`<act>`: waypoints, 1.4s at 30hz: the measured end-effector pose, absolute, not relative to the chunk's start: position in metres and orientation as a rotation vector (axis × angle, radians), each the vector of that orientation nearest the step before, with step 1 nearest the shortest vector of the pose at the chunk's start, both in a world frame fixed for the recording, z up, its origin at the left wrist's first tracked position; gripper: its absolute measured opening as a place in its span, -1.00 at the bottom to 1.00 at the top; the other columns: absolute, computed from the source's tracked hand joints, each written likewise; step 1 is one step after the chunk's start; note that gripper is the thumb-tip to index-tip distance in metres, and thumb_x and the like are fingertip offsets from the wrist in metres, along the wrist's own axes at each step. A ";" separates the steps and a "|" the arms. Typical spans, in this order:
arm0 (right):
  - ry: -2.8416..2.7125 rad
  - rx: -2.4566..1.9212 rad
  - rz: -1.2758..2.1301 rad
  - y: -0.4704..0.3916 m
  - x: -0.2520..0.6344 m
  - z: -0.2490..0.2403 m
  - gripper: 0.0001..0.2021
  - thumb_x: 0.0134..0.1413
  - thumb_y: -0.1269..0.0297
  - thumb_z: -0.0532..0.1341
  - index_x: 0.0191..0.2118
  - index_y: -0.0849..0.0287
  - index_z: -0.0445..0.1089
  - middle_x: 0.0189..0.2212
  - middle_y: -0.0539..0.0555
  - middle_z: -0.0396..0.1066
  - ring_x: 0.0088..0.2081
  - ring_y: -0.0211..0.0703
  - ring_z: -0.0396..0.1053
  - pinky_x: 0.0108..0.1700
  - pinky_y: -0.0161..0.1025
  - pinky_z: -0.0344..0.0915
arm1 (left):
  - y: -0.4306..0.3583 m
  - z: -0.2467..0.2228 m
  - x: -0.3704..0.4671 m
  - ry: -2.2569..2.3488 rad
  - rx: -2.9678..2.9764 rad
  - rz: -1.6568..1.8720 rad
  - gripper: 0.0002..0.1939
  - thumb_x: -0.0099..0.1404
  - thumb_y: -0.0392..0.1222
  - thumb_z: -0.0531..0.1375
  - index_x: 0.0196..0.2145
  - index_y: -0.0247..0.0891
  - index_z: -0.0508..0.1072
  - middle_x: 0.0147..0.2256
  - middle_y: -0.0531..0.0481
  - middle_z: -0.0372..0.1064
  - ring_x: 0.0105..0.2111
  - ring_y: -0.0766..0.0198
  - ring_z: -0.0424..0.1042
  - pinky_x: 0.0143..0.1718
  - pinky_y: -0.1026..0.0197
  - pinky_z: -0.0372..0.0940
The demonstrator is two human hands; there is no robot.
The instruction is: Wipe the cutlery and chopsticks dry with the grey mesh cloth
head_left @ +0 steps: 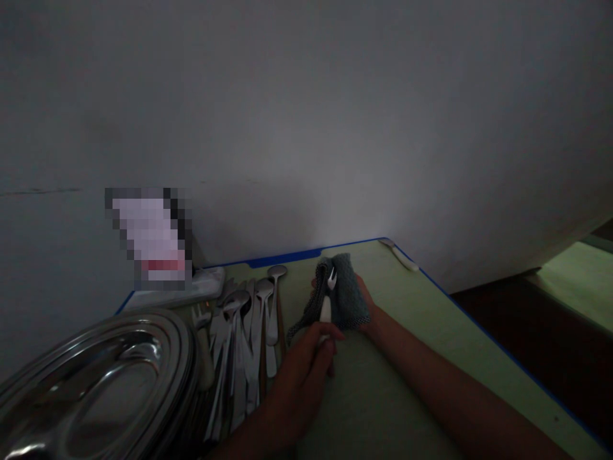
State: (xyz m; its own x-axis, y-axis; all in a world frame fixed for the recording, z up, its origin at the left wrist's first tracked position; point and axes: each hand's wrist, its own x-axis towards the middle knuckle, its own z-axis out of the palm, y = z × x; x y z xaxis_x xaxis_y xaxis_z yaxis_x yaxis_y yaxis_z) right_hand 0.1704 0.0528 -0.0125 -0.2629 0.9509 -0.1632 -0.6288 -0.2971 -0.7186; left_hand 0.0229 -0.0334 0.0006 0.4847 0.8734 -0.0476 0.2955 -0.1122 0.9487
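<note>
My left hand (pixel 311 364) grips a small fork (pixel 326 308) by its pale handle, the tines pointing away from me. Behind the fork, a grey cloth (pixel 353 297) is folded around its head, and my right hand (pixel 368 300) holds that cloth from the far right side. Most of the right hand's fingers are hidden by the cloth. To the left of my left hand lies a pile of metal spoons, forks and knives (pixel 249 358), handles mostly toward me.
A stack of oval steel trays (pixel 167 338) stands at the left. Behind it a blurred-out upright object (pixel 151 233) rests near a white slab (pixel 204 284). Another pale-handled fork (pixel 405 259) lies at the far right corner of the blue-edged table (pixel 431 332), against a grey wall (pixel 335 128).
</note>
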 end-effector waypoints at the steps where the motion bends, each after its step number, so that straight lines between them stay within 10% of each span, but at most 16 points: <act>1: -0.617 -0.669 1.825 0.054 0.170 -0.013 -0.70 -0.09 -0.01 0.11 -0.46 0.16 0.34 -0.58 0.01 0.38 -0.47 -0.18 0.34 -0.34 -0.22 0.27 | -0.033 0.001 0.023 1.014 1.658 0.668 -0.76 0.37 -0.06 -0.12 -0.16 -0.13 0.27 -0.46 0.10 0.17 -0.39 0.28 0.24 -0.32 0.24 0.11; 42: -0.367 -0.687 1.854 0.053 0.171 -0.005 -0.63 0.10 0.02 -0.04 -0.44 0.16 0.35 -0.54 0.01 0.44 -0.49 -0.18 0.38 -0.37 -0.19 0.29 | -0.032 -0.002 0.024 0.988 1.676 0.663 -0.77 0.38 -0.08 -0.13 -0.19 -0.15 0.27 -0.47 0.12 0.17 -0.41 0.32 0.24 -0.35 0.26 0.12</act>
State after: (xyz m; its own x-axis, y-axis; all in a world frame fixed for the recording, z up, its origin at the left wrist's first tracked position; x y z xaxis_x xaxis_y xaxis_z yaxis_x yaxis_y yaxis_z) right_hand 0.1707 0.0529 -0.0050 -0.2595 0.9231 -0.2839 -0.7452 -0.3783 -0.5492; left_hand 0.0236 -0.0317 -0.0015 0.5087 0.8601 -0.0397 0.2888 -0.1270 0.9489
